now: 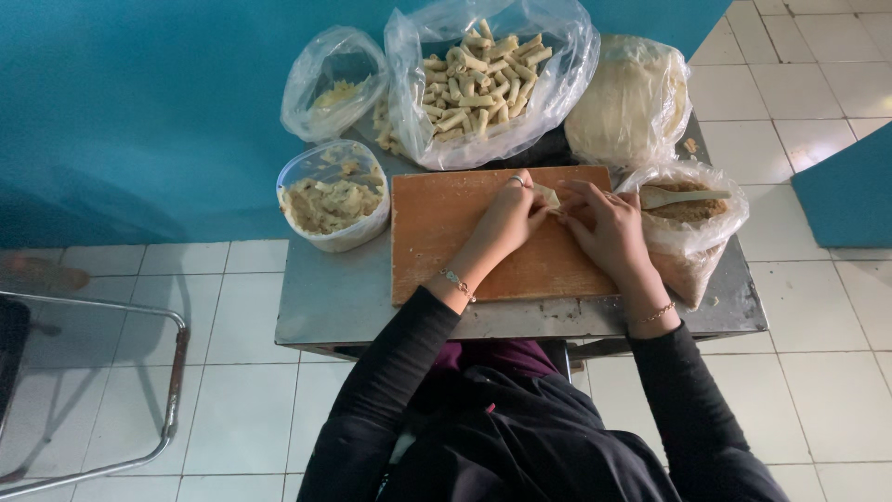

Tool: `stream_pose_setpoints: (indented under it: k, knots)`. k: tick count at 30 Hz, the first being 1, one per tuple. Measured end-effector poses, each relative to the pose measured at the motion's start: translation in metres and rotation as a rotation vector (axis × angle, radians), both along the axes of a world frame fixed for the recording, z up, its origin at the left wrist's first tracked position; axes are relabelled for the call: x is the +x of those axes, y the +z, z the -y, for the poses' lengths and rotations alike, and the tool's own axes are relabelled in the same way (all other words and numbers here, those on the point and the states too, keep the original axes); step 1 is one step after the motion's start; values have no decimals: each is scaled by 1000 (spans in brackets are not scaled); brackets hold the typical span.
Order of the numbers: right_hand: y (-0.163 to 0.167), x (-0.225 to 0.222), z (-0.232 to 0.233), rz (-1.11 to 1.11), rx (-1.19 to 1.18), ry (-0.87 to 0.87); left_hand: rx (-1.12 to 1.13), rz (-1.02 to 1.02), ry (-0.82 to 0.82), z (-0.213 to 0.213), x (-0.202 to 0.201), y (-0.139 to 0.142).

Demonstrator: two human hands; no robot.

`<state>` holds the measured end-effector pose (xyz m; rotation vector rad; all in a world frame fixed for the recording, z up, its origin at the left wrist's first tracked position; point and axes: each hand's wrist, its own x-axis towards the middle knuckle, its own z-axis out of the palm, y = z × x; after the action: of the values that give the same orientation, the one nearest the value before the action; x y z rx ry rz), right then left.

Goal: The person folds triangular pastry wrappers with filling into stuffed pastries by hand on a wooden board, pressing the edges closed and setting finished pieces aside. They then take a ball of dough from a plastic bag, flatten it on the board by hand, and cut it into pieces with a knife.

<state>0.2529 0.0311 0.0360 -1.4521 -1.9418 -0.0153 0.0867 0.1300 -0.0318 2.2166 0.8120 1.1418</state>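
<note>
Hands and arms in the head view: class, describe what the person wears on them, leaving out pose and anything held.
Both arms are in long black sleeves reaching the wrists. The left hand has a ring on one finger and a thin chain bracelet at the wrist. The right hand has a similar thin bracelet. No gloves.

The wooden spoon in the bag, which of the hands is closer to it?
The right hand. It lies on the wooden board just beside the wooden spoon in the bag of crumbs. The left hand is farther off, past the right one, pinching the small roll.
</note>
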Motion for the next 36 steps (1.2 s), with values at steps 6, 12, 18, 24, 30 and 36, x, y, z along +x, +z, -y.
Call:
stream_pose_setpoints:
  k: [6,12,18,24,30,36]
  knots:
    - [-1,11,-12,170,-15,3,-17,-47,-20,9,-7,19]
    - [4,28,-43,26,-225,177,23,-27,-40,9,-7,21]
    - [4,30,-71,-41,-514,229,-25,9,60,7,3,16]
    - [1,29,-80,55,-499,156,-19,64,173,12,4,21]
    - [-6,31,-81,-43,-480,136,63,48,278,16,0,30]
    - [-11,35,-84,-83,-505,116,276,-198,258,23,-6,35]
